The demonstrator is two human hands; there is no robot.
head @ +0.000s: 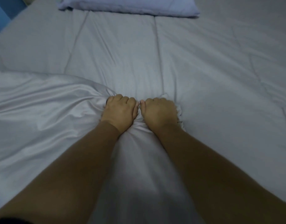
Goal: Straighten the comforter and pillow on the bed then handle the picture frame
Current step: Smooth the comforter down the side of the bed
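A white comforter (42,113) lies bunched across the near part of the bed, with deep folds running toward my hands. My left hand (120,110) and my right hand (159,112) sit side by side at the middle of the bed, fingers curled into the comforter's edge. Both grip the fabric, thumbs nearly touching. A white pillow (129,5) lies flat at the head of the bed, top centre, partly cut off by the frame. No picture frame is in view.
The quilted mattress cover (211,62) spreads flat beyond my hands and to the right. A blue wall or panel (3,15) shows at the top left corner, beside the bed's edge.
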